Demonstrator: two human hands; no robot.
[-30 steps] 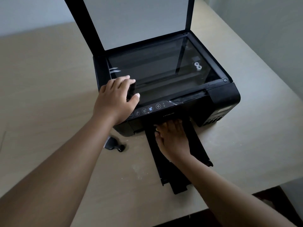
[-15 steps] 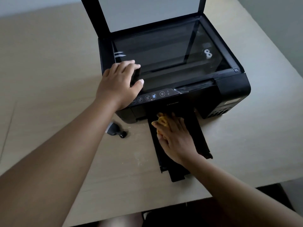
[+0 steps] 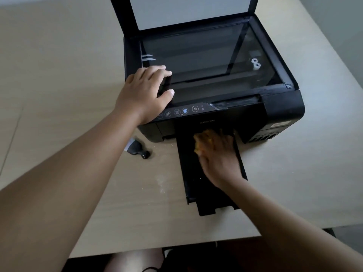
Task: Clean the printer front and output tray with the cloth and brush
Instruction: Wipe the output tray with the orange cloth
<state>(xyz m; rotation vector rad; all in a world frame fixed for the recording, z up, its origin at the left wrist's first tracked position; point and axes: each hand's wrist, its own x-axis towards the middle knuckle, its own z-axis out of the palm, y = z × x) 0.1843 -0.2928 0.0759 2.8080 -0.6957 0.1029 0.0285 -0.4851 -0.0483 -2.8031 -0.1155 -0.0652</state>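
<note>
The person stands at the table (image 3: pixel 59 79) with the printer (image 3: pixel 206 122) in front, its lid (image 3: pixel 192 10) raised. The left hand (image 3: pixel 145 95) rests on the near left corner of the printer top. Its fingers lie loose and nearly flat on the edge of the glass (image 3: pixel 206 55) and grasp nothing; I think it only steadies the machine.

The right hand (image 3: pixel 218 156) is on the output tray (image 3: pixel 196 183), close to the slot where the tray comes out of the front. Under it is the yellow cloth (image 3: pixel 204 138). The fingers look stretched over the cloth and press it down, though motion blurs them a little.

The cloth seems soft and light, so it will bunch easily; a flat palm on top of it holds it better than a pinch. The tray looks like thin plastic and is pulled far out, so I would press gently and wipe along its length, or it may flex.

The brush (image 3: pixel 137 150) lies on the table just beside the printer's left front corner, untouched. It is small and stiff; its dark knobbed handle is the natural place to grip. Some pale crumbs (image 3: pixel 161 185) lie on the table left of the tray.
</note>
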